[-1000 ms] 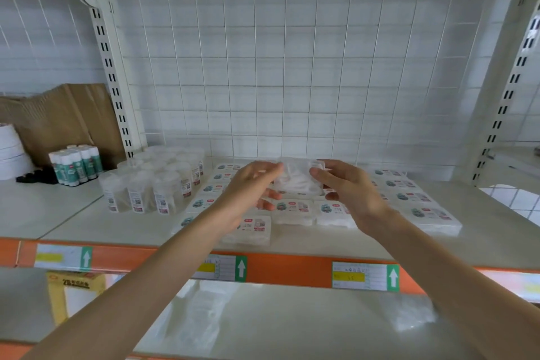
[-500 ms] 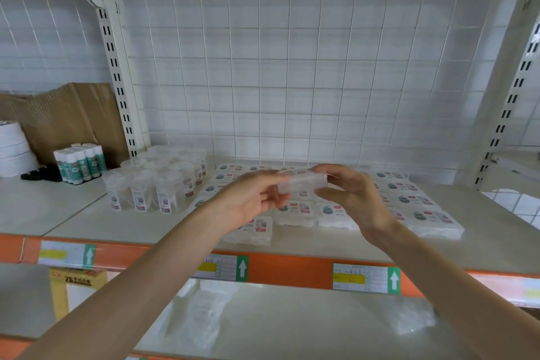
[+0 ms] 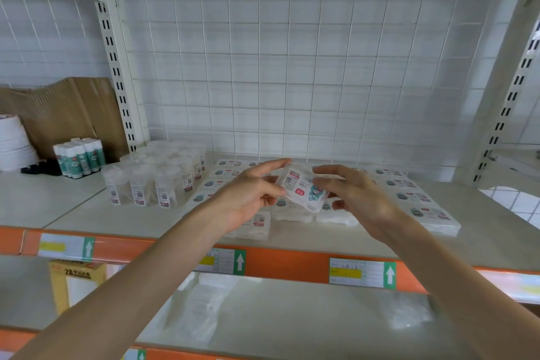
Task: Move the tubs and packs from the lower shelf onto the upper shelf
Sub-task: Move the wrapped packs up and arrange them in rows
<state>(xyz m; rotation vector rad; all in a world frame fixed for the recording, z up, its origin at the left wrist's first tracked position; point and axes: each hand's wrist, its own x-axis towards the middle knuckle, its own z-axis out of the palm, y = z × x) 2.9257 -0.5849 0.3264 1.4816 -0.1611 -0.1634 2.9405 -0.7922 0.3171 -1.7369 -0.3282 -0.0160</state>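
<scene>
At centre frame, the pack point(image 3: 302, 190) hangs tilted above the upper shelf point(image 3: 73, 213), label toward us, its long axis sloping from upper left to lower right. The left hand point(image 3: 248, 199) pinches its left edge and the right hand point(image 3: 359, 196) grips the right end, both equally near. The laid packs point(image 3: 420, 207) lie flat directly beneath, so the set-down looks straight down. The tubs point(image 3: 152, 184) stand at left.

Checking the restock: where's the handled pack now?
Head view, centre: the pack is held between left hand and right hand above the laid packs on the upper shelf, right of the clear tubs.
</scene>
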